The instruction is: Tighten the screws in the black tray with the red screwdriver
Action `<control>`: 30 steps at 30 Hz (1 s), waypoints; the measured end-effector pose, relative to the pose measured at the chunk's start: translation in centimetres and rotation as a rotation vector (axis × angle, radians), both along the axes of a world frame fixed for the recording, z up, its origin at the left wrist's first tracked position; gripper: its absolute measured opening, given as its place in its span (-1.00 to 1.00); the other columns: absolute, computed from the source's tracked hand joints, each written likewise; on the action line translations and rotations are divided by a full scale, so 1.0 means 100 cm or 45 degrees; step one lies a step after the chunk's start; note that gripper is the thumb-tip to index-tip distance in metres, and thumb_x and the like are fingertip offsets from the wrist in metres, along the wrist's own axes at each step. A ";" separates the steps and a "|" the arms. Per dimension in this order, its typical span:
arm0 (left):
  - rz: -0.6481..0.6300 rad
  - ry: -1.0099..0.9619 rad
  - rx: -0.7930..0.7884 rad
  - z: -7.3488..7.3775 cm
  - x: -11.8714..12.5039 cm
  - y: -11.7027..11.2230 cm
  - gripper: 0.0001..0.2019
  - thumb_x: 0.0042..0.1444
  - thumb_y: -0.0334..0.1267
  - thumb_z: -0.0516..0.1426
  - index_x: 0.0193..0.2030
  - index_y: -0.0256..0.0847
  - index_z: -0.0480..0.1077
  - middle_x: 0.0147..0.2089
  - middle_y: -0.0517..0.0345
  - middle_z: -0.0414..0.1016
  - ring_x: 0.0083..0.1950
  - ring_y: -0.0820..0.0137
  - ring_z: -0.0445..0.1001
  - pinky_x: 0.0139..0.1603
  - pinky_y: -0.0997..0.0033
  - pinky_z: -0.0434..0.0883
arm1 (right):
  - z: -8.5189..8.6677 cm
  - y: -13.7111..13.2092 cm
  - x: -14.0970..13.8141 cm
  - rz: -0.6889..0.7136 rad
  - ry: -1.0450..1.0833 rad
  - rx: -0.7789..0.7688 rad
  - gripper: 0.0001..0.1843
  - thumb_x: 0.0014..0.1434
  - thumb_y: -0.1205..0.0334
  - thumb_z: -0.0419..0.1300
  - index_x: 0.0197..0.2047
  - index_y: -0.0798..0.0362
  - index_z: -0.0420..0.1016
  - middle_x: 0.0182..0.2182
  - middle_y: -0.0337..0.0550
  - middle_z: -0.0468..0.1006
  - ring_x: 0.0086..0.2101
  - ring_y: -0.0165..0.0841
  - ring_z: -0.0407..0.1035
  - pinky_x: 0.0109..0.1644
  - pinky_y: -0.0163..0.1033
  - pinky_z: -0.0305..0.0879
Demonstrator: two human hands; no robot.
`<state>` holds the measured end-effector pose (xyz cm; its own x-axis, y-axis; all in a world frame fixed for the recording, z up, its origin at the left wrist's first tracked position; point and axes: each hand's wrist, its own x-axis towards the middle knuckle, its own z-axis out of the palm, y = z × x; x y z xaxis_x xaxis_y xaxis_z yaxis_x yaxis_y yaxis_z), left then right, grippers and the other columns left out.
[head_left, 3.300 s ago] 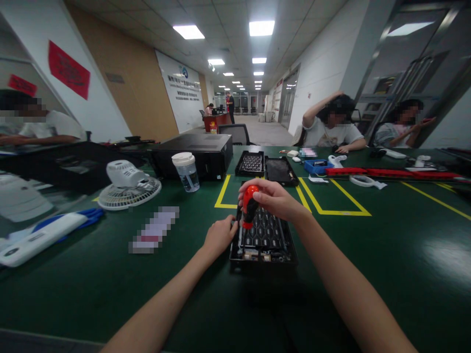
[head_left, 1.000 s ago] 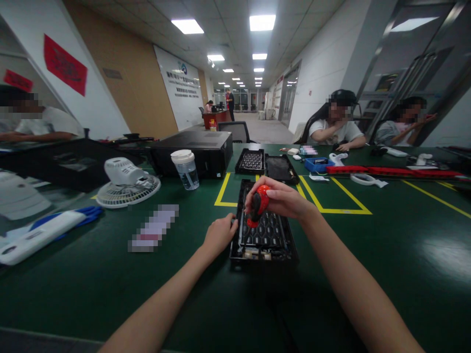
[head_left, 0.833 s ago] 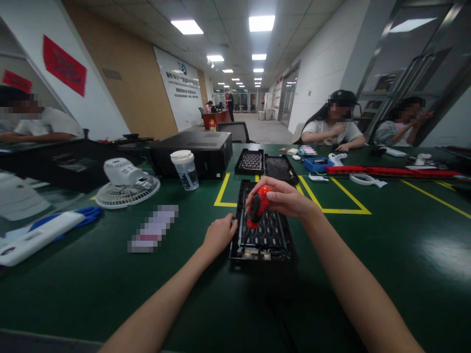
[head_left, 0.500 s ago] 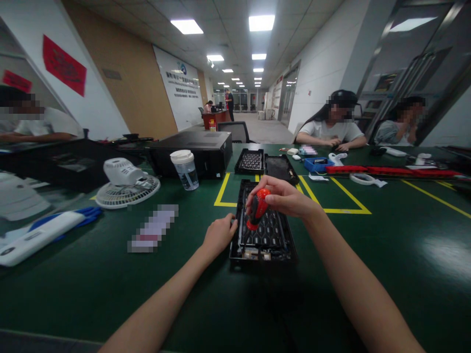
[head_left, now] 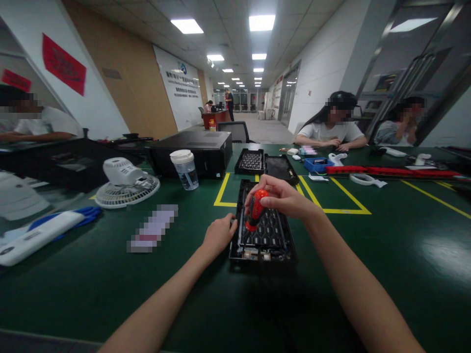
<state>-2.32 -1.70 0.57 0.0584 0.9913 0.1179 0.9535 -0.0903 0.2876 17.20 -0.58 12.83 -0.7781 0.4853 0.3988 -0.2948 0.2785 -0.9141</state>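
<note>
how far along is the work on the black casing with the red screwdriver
Done: the black casing lies open on the table, insides showing. In hand: the right hand grips the red screwdriver, tip down at the casing's left inner edge, while the left hand steadies its left rim. Left: screw count can't be told; two similar black trays sit behind.

Red-handled screwdriver [head_left: 253, 214], tilted, tip down inside an open black keyboard chassis [head_left: 270, 238] flat on the green table [head_left: 368, 260]

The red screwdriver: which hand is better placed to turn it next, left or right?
Right, probably. The right hand grips the red screwdriver over the black tray; the left hand rests at the tray's left edge.
</note>
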 end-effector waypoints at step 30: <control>0.018 0.030 -0.035 0.006 0.003 -0.002 -0.69 0.18 -0.10 -0.14 -0.09 -0.14 0.29 -0.26 0.07 0.49 -0.21 0.31 0.47 -0.24 0.43 0.29 | 0.002 -0.011 -0.015 -0.562 -0.111 0.379 -0.70 0.00 0.18 0.21 -0.45 0.08 0.11 -0.44 -0.25 0.33 -0.47 -0.51 0.27 -0.44 -0.38 0.24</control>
<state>-1.99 -1.86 1.19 0.0468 0.9949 0.0897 0.9612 -0.0693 0.2671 15.71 -1.70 13.07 -0.5619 0.6495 0.5122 -0.0174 0.6098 -0.7923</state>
